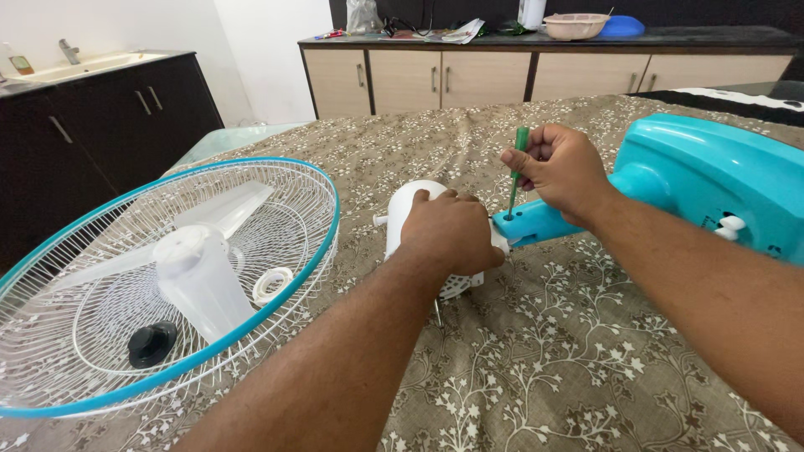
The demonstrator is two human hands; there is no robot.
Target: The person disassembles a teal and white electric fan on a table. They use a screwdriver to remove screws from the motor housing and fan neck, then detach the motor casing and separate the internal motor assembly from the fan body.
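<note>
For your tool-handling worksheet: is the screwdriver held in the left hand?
No, the right hand holds the screwdriver; the left hand rests on the motor.

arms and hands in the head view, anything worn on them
Both are bare: the left hand and right hand carry no gloves, and no rings, watch or bracelet show. Both forearms are uncovered right to the bottom and right edges of the picture, with no sleeve in view. Fingernails are short and plain.

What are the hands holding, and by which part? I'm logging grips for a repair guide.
The right hand pinches a green screwdriver by its handle top; the left hand grips the white motor housing from above.
</note>
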